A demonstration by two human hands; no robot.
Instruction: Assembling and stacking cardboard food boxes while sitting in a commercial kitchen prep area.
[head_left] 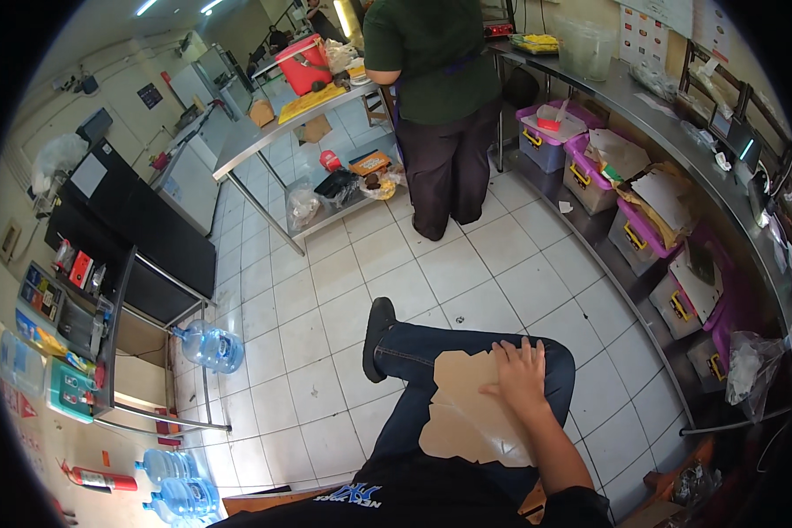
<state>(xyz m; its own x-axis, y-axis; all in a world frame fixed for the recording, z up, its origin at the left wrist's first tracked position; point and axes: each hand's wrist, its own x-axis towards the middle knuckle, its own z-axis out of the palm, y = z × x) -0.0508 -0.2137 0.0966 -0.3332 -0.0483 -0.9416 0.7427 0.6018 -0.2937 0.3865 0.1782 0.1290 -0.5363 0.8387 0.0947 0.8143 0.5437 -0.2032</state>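
Note:
A flat brown cardboard piece [466,414] with ragged, notched edges lies across my lap, over the jeans of my bent leg. On its upper right part rests my right hand [517,374], palm down, with the fingers spread and the thumb pointing left. The hand lies flat on the board and is not wrapped round it. My left hand does not show in the head view. One leg is crossed over the other, ending in a black shoe [379,339].
A person [436,97] in a dark green top stands ahead at a steel table [246,145] bearing a red cooler [301,66]. Purple-lidded bins [590,167] line the shelf under the right counter [642,114]. Water jugs [211,346] and a fire extinguisher [101,478] are at left.

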